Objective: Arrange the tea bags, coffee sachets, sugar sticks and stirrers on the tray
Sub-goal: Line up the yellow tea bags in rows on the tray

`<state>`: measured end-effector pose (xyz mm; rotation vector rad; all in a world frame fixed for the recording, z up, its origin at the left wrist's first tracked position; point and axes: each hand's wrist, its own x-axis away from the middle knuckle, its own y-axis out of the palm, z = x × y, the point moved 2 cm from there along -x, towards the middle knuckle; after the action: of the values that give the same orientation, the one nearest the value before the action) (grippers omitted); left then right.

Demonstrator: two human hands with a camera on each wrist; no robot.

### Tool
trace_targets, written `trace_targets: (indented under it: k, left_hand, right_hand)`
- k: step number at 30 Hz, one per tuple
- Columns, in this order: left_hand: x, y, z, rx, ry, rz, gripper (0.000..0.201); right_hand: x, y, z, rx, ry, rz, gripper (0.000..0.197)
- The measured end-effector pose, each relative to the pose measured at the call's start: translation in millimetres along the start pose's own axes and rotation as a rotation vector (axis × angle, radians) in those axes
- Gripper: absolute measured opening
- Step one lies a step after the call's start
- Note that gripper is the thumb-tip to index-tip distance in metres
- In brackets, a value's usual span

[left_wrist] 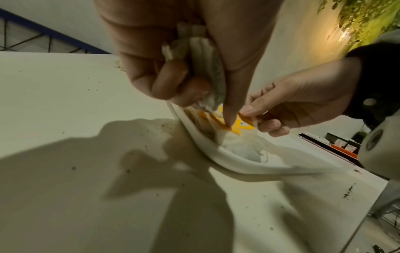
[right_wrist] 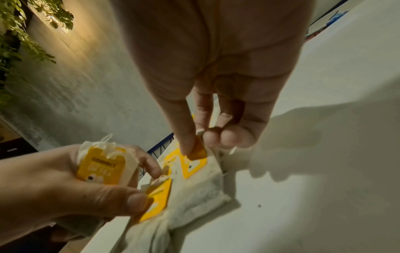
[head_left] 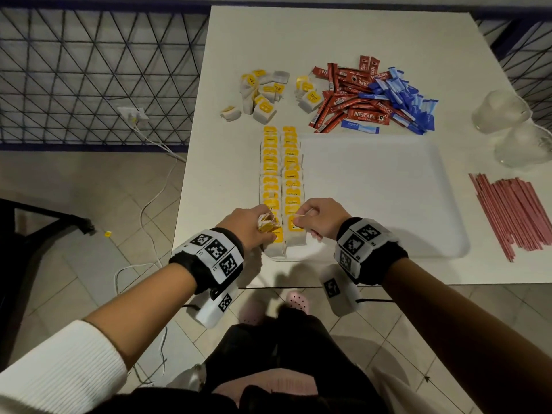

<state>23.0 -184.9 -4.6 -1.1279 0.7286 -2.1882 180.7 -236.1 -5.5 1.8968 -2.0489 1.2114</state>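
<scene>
Person, worn items: white ribbed sleeve [head_left: 56, 372] on left forearm; black wristband [head_left: 206, 264] on each wrist, carrying white blocks printed with black square markers; white marked camera housing [head_left: 339, 289] under each wrist; dark trousers; pink perforated clogs [head_left: 297, 300]

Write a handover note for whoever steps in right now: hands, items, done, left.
Left hand grips spare tea bags. Right hand pinches the tag of the nearest tea bag in the right row.
Done: two rows of tea bags along the tray's left side.
Left: loose tea bags, coffee sachets and sugar sticks beyond the tray, stirrers to its right.
</scene>
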Motion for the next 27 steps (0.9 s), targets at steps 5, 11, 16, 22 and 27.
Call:
trace_targets:
  k: [5,11,16,22,27]
  left_hand:
    - [0,-3,1,-0.073,0.006,-0.007,0.043]
    - [-4,-8,-3,-0.076,-0.016,-0.035,0.038]
    - [-5,-12,-2,-0.049,-0.026,-0.026,0.029]
    - [-9,-16,2,-0.106,-0.004,-0.037,0.030]
    - [-10,-17,-3,-0.081,-0.008,-0.045,0.028]
  right_hand:
    - [0,-4,1,0.023,0.025,-0.069,0.018]
    - [-2,-6,0,0.058,0.047,-0.108,0.019]
    - [-7,-4,-2,0.056,0.056,-0.087,0.017]
    - [-12,1,-3,0.086,0.028,-0.057,0.009]
    - [-6,1,1,0.102,-0.044,0.023,0.023]
